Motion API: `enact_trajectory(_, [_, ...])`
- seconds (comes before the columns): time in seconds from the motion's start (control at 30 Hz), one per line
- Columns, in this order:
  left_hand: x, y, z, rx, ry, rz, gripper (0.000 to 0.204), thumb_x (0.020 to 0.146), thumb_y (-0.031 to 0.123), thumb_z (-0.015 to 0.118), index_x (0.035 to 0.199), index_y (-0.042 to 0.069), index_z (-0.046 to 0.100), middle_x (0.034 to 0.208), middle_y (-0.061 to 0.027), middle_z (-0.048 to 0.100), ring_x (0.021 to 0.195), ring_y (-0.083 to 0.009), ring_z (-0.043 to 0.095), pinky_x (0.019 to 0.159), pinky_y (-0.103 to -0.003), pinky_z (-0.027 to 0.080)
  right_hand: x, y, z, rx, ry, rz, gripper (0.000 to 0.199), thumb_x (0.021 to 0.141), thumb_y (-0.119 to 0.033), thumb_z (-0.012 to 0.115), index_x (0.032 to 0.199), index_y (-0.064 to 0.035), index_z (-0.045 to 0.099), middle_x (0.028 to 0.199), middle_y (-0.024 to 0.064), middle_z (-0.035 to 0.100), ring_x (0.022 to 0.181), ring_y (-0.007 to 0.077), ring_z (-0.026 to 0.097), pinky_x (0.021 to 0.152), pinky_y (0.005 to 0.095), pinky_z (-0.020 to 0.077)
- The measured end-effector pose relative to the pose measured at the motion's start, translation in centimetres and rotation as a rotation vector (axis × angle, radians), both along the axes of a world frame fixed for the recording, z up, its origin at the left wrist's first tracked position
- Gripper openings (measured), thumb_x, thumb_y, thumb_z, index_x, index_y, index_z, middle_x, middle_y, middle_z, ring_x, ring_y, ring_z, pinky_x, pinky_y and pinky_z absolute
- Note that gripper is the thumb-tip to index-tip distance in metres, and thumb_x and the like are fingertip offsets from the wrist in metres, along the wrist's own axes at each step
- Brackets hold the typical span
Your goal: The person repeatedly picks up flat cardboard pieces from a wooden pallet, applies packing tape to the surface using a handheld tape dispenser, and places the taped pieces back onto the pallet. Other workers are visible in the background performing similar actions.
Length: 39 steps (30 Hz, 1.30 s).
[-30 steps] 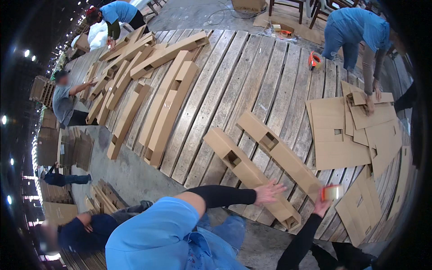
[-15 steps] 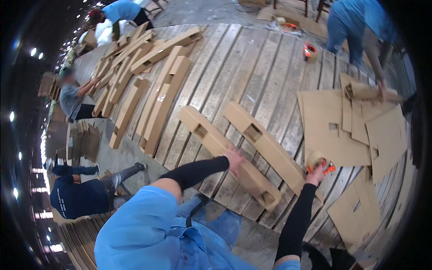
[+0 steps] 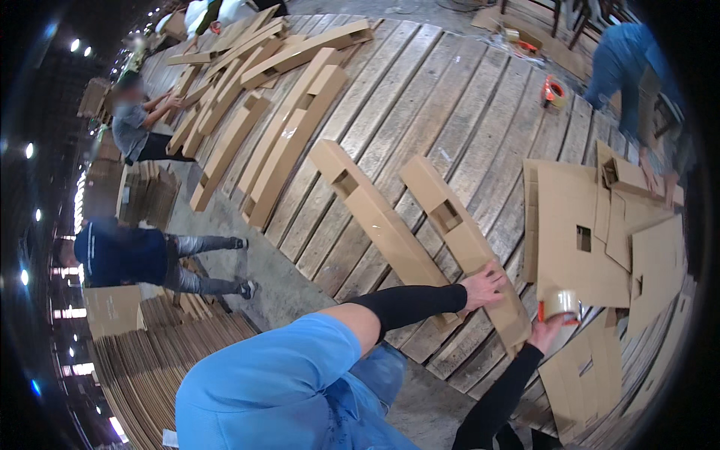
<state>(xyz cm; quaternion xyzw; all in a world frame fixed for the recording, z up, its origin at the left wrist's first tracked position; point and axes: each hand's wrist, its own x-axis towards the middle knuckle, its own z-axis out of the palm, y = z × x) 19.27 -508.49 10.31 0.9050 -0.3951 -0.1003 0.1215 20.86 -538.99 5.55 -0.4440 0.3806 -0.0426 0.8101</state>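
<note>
My left hand (image 3: 484, 289) rests on the top of a long cardboard box (image 3: 457, 237), fingers apart and slightly bent, near the box's close end. This box has a square cut-out towards its far end. My right hand (image 3: 546, 331) grips a tape dispenser (image 3: 561, 308) with an orange-red frame and a wide roll of tape, just right of the box's near end. To the left, a second long box (image 3: 379, 225) of the same kind lies slantwise on the slatted wooden table (image 3: 420, 90); my left forearm covers part of its near end.
Flat cardboard sheets (image 3: 574, 262) lie at the right, where a co-worker's hands (image 3: 656, 187) hold a folded piece. Another tape dispenser (image 3: 553, 93) stands at the far right. Long boxes (image 3: 300, 135) are heaped far left near another person (image 3: 139, 124). Stacked cardboard (image 3: 165, 352) stands lower left.
My left hand has moved right, from the left box onto the right one, which now lies at a slightly steeper angle. The tape dispenser stays in my right hand. The view has shifted.
</note>
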Motion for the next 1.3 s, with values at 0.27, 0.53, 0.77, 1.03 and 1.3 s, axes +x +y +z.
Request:
enact_trajectory(0.27, [2.3, 14.4, -6.3, 0.021, -0.182, -0.063, 0.056, 0.080, 0.023, 0.069, 0.135, 0.019, 0.059, 0.125, -0.0108, 0.063, 0.118, -0.0312, 0.062, 0.106, -0.057, 0.044, -8.4, 0.0, 8.0, 0.041, 0.148, -0.077, 0.038, 0.107, -0.041, 0.049, 0.139, -0.0218, 0.056, 0.137, 0.0016, 0.063, 0.121, 0.0219, 0.062, 0.098, 0.0455, 0.0533])
enact_trajectory(0.53, [-2.2, 15.3, 1.5, -0.025, -0.185, -0.175, 0.049, 0.080, 0.039, 0.073, 0.123, 0.017, 0.064, 0.149, -0.0194, 0.049, 0.143, -0.0392, 0.041, 0.120, -0.067, 0.022, -17.5, 7.0, 10.3, 0.148, 0.032, -0.148, 0.035, 0.105, -0.030, 0.053, 0.138, -0.0175, 0.055, 0.132, 0.0024, 0.065, 0.120, 0.0242, 0.064, 0.098, 0.0481, 0.0549])
enact_trajectory(0.77, [-6.0, 2.0, -0.5, 0.141, 0.133, -0.030, 0.068, 0.083, 0.048, 0.068, 0.143, 0.019, 0.056, 0.160, -0.0193, 0.038, 0.149, -0.0374, 0.031, 0.118, -0.073, 0.013, -20.7, 12.1, 14.9, 0.146, -0.003, -0.178, 0.036, 0.105, -0.027, 0.054, 0.139, -0.0151, 0.053, 0.135, 0.0037, 0.063, 0.120, 0.0244, 0.065, 0.098, 0.0480, 0.0548])
enact_trajectory(1.03, [-6.2, 17.2, 1.1, 0.372, 0.137, -0.065, 0.063, 0.070, 0.040, 0.083, 0.127, 0.017, 0.069, 0.143, -0.0148, 0.049, 0.144, -0.0334, 0.038, 0.117, -0.074, 0.019, -24.8, 25.5, 22.7, 0.080, 0.160, -0.267, 0.034, 0.104, -0.017, 0.055, 0.137, -0.0104, 0.053, 0.125, 0.0065, 0.067, 0.109, 0.0269, 0.070, 0.087, 0.0463, 0.0606])
enact_trajectory(1.3, [-6.3, 32.4, 2.0, 0.262, 0.572, 0.467, 0.052, 0.076, 0.041, 0.081, 0.114, 0.006, 0.072, 0.113, -0.0168, 0.068, 0.115, -0.0330, 0.064, 0.100, -0.048, 0.050, -33.5, 33.7, 19.1, 0.053, 0.342, -0.257, 0.034, 0.102, -0.016, 0.061, 0.134, -0.0051, 0.055, 0.123, 0.0077, 0.068, 0.104, 0.0283, 0.072, 0.081, 0.0475, 0.0629])
